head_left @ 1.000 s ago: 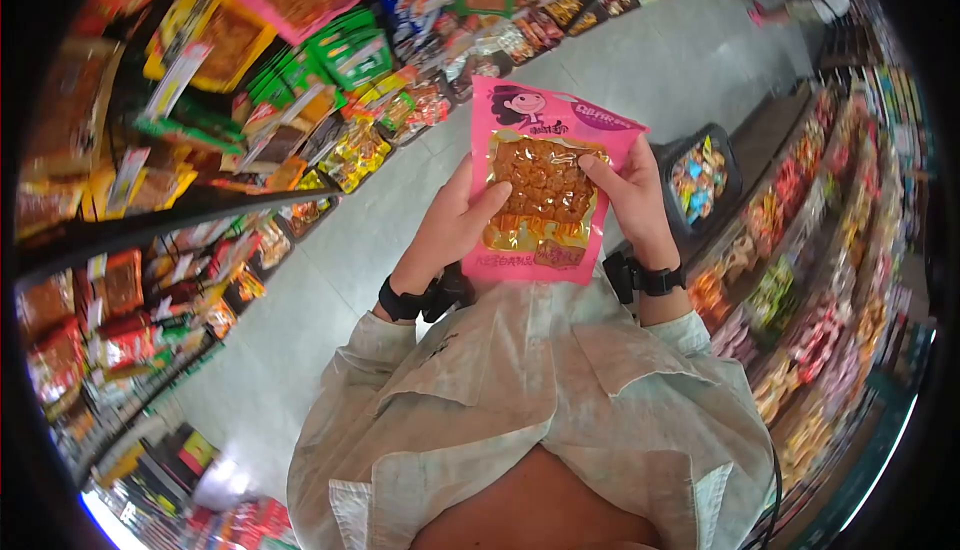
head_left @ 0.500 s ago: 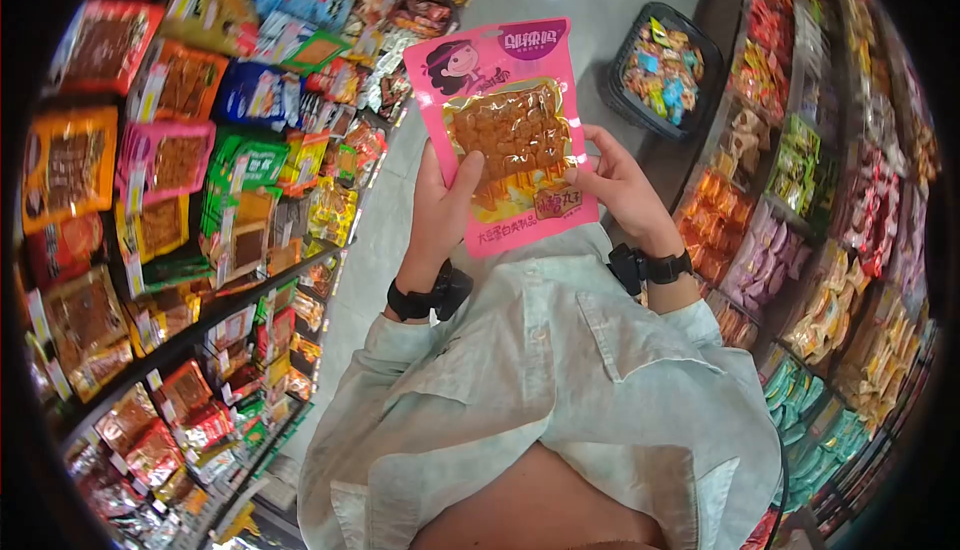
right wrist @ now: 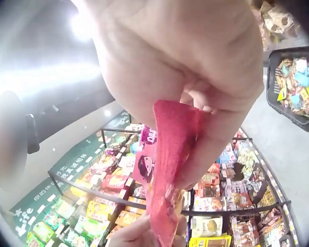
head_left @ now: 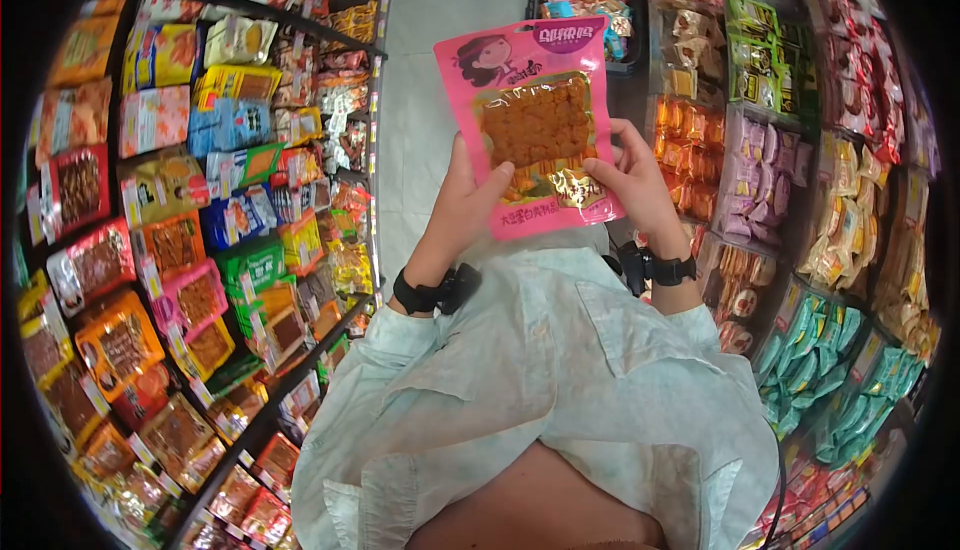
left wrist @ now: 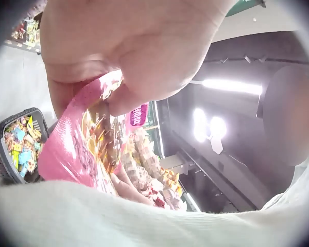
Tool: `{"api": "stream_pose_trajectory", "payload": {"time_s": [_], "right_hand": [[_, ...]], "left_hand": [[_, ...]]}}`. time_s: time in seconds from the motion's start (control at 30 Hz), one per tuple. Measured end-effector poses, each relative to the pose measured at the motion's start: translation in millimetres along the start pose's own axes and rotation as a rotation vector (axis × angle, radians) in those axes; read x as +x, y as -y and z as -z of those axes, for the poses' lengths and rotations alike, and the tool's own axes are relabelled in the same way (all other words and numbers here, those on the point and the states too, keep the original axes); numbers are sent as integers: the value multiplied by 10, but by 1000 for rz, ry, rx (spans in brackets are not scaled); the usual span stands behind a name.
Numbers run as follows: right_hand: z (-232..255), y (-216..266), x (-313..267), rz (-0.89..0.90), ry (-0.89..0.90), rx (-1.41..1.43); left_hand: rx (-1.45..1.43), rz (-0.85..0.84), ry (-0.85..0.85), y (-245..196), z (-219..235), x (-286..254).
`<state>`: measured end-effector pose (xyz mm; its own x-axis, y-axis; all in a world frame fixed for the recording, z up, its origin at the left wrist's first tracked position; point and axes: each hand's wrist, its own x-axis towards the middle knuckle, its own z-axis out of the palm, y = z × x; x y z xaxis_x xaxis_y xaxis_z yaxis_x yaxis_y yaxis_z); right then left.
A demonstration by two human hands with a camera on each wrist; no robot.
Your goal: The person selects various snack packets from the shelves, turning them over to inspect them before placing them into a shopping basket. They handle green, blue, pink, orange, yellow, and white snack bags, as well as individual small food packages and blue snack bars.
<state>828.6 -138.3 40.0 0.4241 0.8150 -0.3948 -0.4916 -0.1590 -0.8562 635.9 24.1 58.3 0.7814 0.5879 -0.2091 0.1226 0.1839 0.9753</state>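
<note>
A pink snack packet [head_left: 548, 205] is held up in front of the body, with a cartoon girl, a purple label and a clear window onto brown pieces. My left hand [head_left: 462, 200] grips its left lower edge, thumb on the front. The right hand [head_left: 642, 190] pinches the lower right edge, its thumb beside the window and its fingers behind. In the left wrist view the packet [left wrist: 67, 154] bends away from the left hand [left wrist: 134, 46]. Seen edge-on in the right wrist view, the packet [right wrist: 170, 139] lies between the thumb and fingers of the right hand [right wrist: 185, 56].
Shelves of bagged snacks [head_left: 190, 295] rise along the left. Bins of wrapped sweets [head_left: 760, 180] line the right side. On the grey floor [head_left: 425, 80] ahead stands a black basket [head_left: 628, 65] full of small wrapped packets, just beyond the pink packet.
The head view has turned, so the aisle now runs straight ahead and the basket has shifted left and up. Both hands keep hold of the packet, which sits higher than a second ago.
</note>
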Motion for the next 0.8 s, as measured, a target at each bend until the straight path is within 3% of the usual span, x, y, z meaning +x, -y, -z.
{"api": "stream_pose_trajectory", "payload": {"time_s": [0.17, 0.3, 0.43, 0.53, 0.63, 0.8], "right_hand": [[193, 46, 115, 14, -65, -31], [100, 346, 351, 50, -58, 43], [-121, 656, 706, 127, -101, -99], [-305, 858, 1028, 87, -77, -109], [-429, 955, 1359, 108, -9, -187], [-606, 995, 1814, 68, 101, -244]], "left_hand": [[0, 49, 84, -87, -62, 448], [-94, 49, 99, -111, 6, 854], [-227, 71, 105, -262, 141, 1255], [-259, 91, 47, -290, 348, 1515], [-233, -14, 9, -261, 590, 1677], [-258, 24, -163, -317, 826, 1688]]}}
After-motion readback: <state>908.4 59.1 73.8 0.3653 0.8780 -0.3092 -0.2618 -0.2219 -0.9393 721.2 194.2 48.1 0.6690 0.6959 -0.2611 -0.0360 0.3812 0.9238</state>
